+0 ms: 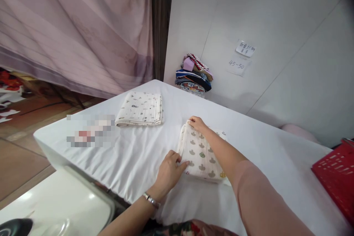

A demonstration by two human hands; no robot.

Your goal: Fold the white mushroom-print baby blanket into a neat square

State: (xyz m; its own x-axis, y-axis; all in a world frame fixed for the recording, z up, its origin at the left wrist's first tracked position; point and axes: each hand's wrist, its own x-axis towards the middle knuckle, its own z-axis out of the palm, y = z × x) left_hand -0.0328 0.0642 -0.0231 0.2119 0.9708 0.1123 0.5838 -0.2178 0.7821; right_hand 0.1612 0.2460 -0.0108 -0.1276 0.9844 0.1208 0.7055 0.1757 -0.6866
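A folded white cloth [201,156] printed with grey-green mushroom shapes lies on the white-covered table [143,158] in front of me. My right hand [197,123] pinches its far left corner, and my right forearm crosses over part of the cloth. At the near left edge is my left hand [170,169], thumb on top and fingers at the side, gripping the folded layers. Farther left rests a second folded white cloth [140,108] with a small scattered print, touched by neither hand.
A blurred-out patch [91,131] covers something at the table's left. Folded fabrics [193,75] are stacked by the wall beyond the far edge. A red plastic basket [336,177] stands at the right. A pink curtain [83,25] hangs behind, and a white surface [61,199] adjoins at lower left.
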